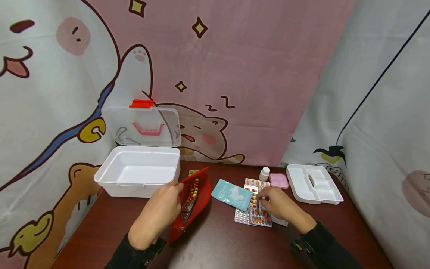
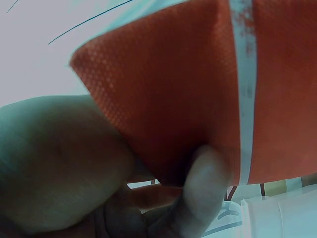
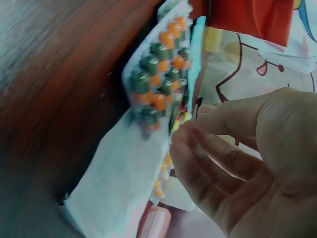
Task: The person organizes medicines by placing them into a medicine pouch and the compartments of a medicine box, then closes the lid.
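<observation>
My left hand (image 1: 164, 201) grips the edge of a red pouch (image 1: 204, 192), thumb on its outer face in the left wrist view. The pouch gapes, and blister packs with red and yellow capsules (image 1: 193, 190) show inside. My right hand (image 1: 275, 201) is over a loose pile of blister packs, fingertips pinched together at the edge of a blister pack of green-and-orange capsules (image 3: 158, 74); the exact pinch point is partly hidden by the fingers. Beside it lie a silver blister pack of white tablets (image 1: 242, 216) and a light blue sachet (image 1: 231, 195) overlapping the pile.
At the left stands a white box (image 1: 134, 190) with its clear lid (image 1: 141, 129) raised. A white divided tray (image 1: 314, 184), a pink case (image 1: 279, 180) and a small white bottle (image 1: 264, 173) are at the back right. Curtains rise behind the brown table (image 1: 228, 246).
</observation>
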Tool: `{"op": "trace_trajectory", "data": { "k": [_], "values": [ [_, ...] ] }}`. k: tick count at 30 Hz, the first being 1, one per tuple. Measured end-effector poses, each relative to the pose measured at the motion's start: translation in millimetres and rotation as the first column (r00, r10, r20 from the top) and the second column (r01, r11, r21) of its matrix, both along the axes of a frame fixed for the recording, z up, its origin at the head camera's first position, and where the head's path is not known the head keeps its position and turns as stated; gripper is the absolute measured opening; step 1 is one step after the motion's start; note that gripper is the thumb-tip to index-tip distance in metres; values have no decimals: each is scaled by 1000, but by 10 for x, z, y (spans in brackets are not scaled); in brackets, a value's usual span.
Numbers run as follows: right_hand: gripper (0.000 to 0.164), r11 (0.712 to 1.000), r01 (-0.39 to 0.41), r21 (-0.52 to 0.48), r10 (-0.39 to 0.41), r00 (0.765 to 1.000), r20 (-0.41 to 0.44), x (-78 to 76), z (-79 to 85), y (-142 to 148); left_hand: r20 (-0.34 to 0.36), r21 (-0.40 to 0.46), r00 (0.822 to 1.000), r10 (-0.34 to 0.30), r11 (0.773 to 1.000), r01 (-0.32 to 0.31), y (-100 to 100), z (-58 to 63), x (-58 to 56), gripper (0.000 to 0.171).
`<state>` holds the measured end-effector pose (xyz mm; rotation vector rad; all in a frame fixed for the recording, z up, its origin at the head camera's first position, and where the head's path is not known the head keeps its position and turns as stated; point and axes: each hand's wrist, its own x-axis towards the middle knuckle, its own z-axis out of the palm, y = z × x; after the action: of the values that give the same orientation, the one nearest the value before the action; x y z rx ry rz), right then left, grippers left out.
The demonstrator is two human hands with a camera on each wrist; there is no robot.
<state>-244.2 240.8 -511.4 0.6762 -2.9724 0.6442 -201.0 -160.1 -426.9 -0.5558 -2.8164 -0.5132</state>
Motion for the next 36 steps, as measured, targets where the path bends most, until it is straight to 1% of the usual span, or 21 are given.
{"op": "trace_trajectory", "data": {
  "k": [3, 7, 14, 18, 21, 23, 27, 31, 32, 34, 36],
  "values": [
    [19, 995, -86, 48, 88, 995, -54, -32, -68, 36, 7, 0, 1000, 3, 1000, -3, -5, -4, -5, 30],
    [23, 984, -148, 102, 155, 985, -69, -69, -130, 76, 5, 2, 1000, 1, 1000, -1, -8, -3, -9, 30],
    [21, 976, -161, 144, 177, 978, -109, -97, -186, 114, 5, 3, 1000, 5, 1000, -5, -10, 4, -10, 30],
    [20, 970, -193, 151, 214, 967, -139, -123, -205, 122, 21, 3, 1000, 12, 1000, -12, -6, 3, -18, 30],
    [21, 963, -231, 142, 254, 953, -167, -141, -207, 123, 29, 2, 999, 17, 1000, -17, -7, -2, -18, 30],
    [20, 961, -243, 135, 264, 949, -171, -147, -201, 128, 32, 3, 999, 17, 1000, -17, -4, 1, -15, 30],
    [16, 963, -237, 129, 256, 955, -153, -152, -201, 129, 38, 1, 999, 18, 1000, -18, -3, 3, -14, 30],
    [13, 972, -197, 129, 213, 969, -124, -147, -194, 123, 38, -2, 999, 17, 1000, -17, -7, 5, -15, 31],
    [14, 974, -189, 129, 205, 970, -130, -145, -186, 115, 38, -2, 999, 17, 1000, -17, -7, 6, -16, 31],
    [13, 981, -148, 123, 165, 976, -142, -135, -161, 88, 32, -1, 999, 15, 1000, -15, -12, 12, -14, 31],
    [14, 987, -120, 108, 138, 976, -171, -127, -118, 45, 25, -2, 1000, 13, 1000, -13, -18, 19, -11, 31]
  ]
}}
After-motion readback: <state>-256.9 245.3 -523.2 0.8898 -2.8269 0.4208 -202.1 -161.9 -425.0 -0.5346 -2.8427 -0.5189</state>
